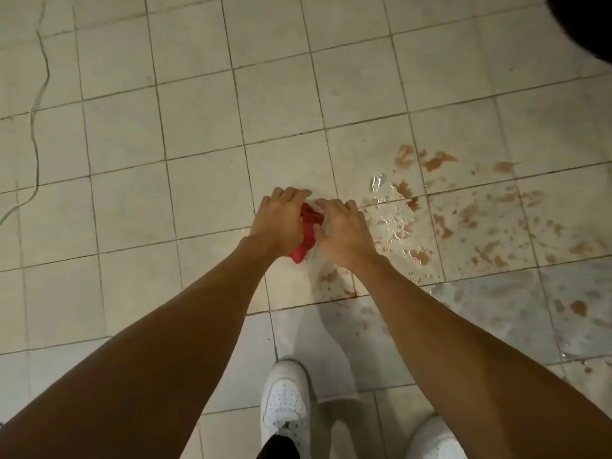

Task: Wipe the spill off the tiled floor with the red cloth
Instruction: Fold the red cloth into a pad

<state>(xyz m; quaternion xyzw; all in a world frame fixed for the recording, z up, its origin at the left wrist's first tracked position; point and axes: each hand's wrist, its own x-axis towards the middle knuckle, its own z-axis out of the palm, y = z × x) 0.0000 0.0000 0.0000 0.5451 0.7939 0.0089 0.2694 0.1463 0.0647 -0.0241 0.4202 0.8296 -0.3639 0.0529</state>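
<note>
A bunched red cloth (306, 231) lies pressed on the pale tiled floor (198, 127), mostly covered by my hands. My left hand (281, 220) rests on its left side and my right hand (344, 230) on its right side, fingers curled over it. The spill (463, 220) is a spread of brown splotches and clear wet puddles on the tiles, running from just right of my right hand out to the right edge. A few brown marks (331, 276) also sit below the cloth, near my right wrist.
My two white shoes (286, 402) (433, 438) stand on the tiles at the bottom, the right one on a wet patch. A thin dark crack or cord (36, 134) snakes down the floor at far left. A dark shape (583, 24) fills the top right corner.
</note>
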